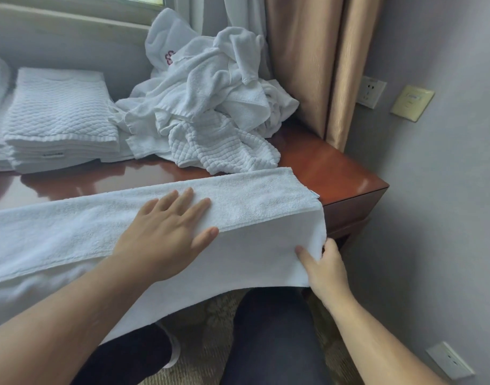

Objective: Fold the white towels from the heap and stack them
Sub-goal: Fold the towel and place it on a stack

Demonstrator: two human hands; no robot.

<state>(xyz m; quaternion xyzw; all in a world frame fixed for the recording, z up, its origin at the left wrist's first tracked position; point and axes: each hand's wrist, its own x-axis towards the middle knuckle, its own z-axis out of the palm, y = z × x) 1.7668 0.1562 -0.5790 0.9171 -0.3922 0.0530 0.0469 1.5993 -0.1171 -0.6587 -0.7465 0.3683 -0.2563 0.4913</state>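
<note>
Head view of towel folding at a polished reddish-brown wooden table (341,168). A long white terry towel (255,198) lies lengthwise along the near edge of the table. Its upper layer is doubled over on the tabletop, and its lower part hangs down over the front edge toward the person's legs (271,343) in dark trousers. The left hand (166,232) rests palm-down on the doubled layer near the towel's middle, with the fingers straight and spread and the thumb lying along the fold line. The right hand (325,269) holds the hanging right edge of the towel just below the table corner, pinching the cloth between the thumb and curled fingers. A small label (314,194) shows at the towel's right end. Behind the towel, toward the back right of the table, lies the heap of unfolded white towels (210,101), one bearing a red emblem (169,58) and one with a waffle weave at the front. To the left of the heap and touching its edge stands a stack of folded white quilted towels (57,120). A tan curtain (307,65) hangs behind the table's right corner. On the grey wall to the right are a white socket (371,91), a beige switch plate (411,102) and a lower socket (449,364).
</note>
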